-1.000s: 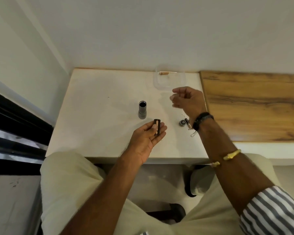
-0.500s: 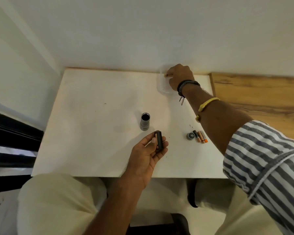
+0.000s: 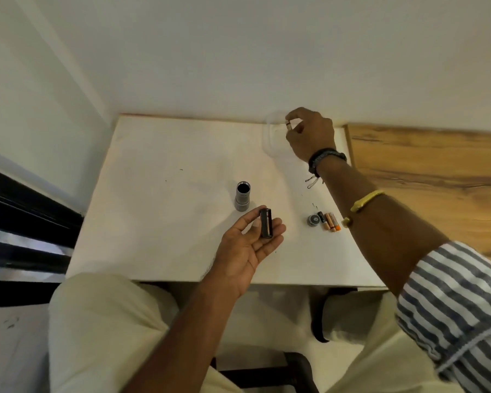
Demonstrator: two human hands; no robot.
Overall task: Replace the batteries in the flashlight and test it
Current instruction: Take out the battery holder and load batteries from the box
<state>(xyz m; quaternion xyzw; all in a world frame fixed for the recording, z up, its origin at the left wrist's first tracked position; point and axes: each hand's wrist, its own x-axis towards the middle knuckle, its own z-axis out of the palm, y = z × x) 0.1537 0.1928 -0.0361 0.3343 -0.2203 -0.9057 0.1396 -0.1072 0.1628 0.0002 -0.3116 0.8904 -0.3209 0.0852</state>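
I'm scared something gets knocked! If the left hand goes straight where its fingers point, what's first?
Probably the round cap beside the batteries, though the left hand may pass above it.

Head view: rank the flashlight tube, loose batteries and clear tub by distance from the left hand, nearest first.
1. Flashlight tube, just beyond the left hand.
2. Loose batteries, to its right.
3. Clear tub, far edge by the wall.
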